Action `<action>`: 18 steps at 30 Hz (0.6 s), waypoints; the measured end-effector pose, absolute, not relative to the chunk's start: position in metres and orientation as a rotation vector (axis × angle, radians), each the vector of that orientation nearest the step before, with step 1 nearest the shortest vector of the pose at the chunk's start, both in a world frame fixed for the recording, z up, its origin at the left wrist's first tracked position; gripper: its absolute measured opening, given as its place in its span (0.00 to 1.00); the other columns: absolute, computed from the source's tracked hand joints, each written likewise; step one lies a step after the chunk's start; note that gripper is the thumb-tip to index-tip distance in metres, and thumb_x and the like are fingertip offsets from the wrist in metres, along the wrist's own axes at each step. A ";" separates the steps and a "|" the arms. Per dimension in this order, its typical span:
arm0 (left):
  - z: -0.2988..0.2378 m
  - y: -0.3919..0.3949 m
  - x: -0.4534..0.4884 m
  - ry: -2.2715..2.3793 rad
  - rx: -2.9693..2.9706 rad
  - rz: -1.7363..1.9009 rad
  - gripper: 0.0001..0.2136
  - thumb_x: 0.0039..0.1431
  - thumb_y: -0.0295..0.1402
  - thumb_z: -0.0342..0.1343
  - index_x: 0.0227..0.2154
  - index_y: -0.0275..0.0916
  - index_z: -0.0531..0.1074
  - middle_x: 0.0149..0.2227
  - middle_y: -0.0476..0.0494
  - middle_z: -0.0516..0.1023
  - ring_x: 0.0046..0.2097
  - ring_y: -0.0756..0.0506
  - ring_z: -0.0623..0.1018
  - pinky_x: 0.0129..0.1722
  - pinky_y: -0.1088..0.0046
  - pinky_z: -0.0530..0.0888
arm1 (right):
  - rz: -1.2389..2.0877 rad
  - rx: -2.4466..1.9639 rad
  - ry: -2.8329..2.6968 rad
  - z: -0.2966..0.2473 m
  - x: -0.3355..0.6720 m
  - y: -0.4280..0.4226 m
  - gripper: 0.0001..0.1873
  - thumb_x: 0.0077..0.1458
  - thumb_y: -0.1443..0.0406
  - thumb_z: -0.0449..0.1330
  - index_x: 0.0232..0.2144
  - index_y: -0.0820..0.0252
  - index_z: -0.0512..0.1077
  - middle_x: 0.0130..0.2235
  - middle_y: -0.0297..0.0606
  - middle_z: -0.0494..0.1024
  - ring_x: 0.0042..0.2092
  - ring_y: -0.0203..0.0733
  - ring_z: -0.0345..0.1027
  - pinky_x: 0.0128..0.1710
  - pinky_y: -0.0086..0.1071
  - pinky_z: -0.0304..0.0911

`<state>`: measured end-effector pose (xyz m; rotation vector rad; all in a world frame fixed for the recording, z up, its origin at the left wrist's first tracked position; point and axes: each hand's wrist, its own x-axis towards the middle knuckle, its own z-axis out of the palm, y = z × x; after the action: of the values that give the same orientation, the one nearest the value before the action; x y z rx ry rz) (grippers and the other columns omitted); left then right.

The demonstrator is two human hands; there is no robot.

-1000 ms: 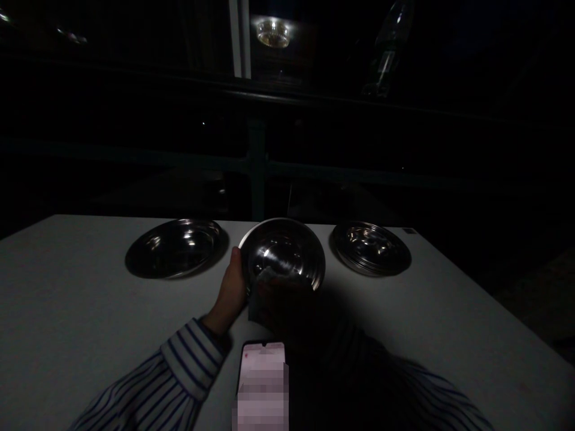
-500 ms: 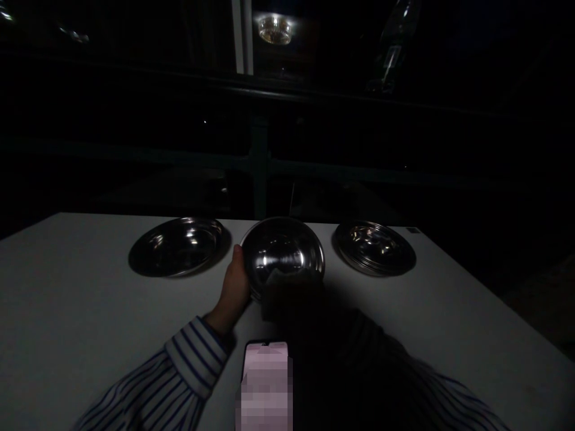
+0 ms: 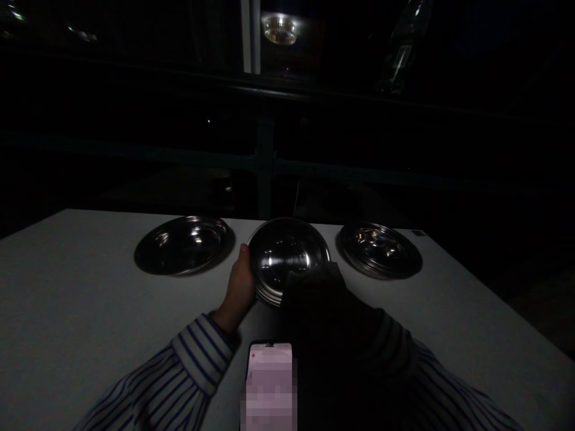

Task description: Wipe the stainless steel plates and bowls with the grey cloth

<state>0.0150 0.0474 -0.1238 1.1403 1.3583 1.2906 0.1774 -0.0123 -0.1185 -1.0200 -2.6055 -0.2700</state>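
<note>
Several shiny metal bowls point(image 3: 278, 248), nested in a stack, are tilted toward me at the middle of the table's far side. My left hand point(image 3: 240, 284) grips the stack at its left edge, thumb up along the rim. Against the lower right of the top bowl's inside is my right hand point(image 3: 332, 305), in deep shadow. A dark cloth point(image 3: 314, 278) with an angular edge appears to be in it; the fingers are hidden. Below the stack lies a phone point(image 3: 269, 383) with a lit, blurred screen.
On the white table point(image 3: 90, 311), a wide metal dish point(image 3: 184, 245) stands at the left. A stack of metal dishes point(image 3: 380, 251) sits at the right, near the far edge. Behind the table are a dark rail point(image 3: 265, 90) and a clear bottle point(image 3: 404, 54).
My right hand and the dark cloth have moved right across the bowl toward its right rim. My left hand keeps its grip. The whole view has shifted slightly.
</note>
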 end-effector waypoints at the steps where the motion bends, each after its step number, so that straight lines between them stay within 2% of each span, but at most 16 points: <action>1: -0.124 0.048 0.015 1.351 1.137 1.293 0.31 0.55 0.55 0.37 0.34 0.32 0.76 0.33 0.37 0.80 0.40 0.40 0.77 0.42 0.66 0.70 | -0.277 -1.015 -2.609 -0.118 0.177 -0.013 0.16 0.58 0.61 0.53 0.47 0.61 0.64 0.48 0.42 0.68 0.45 0.41 0.66 0.43 0.41 0.64; 9: -0.136 0.048 0.013 1.238 1.165 1.331 0.33 0.53 0.57 0.37 0.39 0.32 0.74 0.36 0.38 0.80 0.43 0.40 0.76 0.45 0.64 0.69 | -0.320 -0.973 -2.604 -0.119 0.168 -0.015 0.17 0.57 0.60 0.53 0.48 0.61 0.64 0.49 0.42 0.67 0.46 0.42 0.65 0.44 0.43 0.64; 18: -0.129 0.043 0.018 1.253 1.108 1.294 0.30 0.54 0.55 0.38 0.37 0.36 0.75 0.39 0.40 0.79 0.49 0.40 0.73 0.52 0.66 0.63 | -0.353 -1.104 -2.500 -0.135 0.146 -0.004 0.20 0.59 0.62 0.50 0.52 0.63 0.62 0.51 0.47 0.68 0.50 0.45 0.62 0.48 0.42 0.62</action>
<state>0.0184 0.0433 -0.1286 1.1079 1.2533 1.2943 0.1462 -0.0038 -0.1346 -1.1043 -2.5003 -0.3527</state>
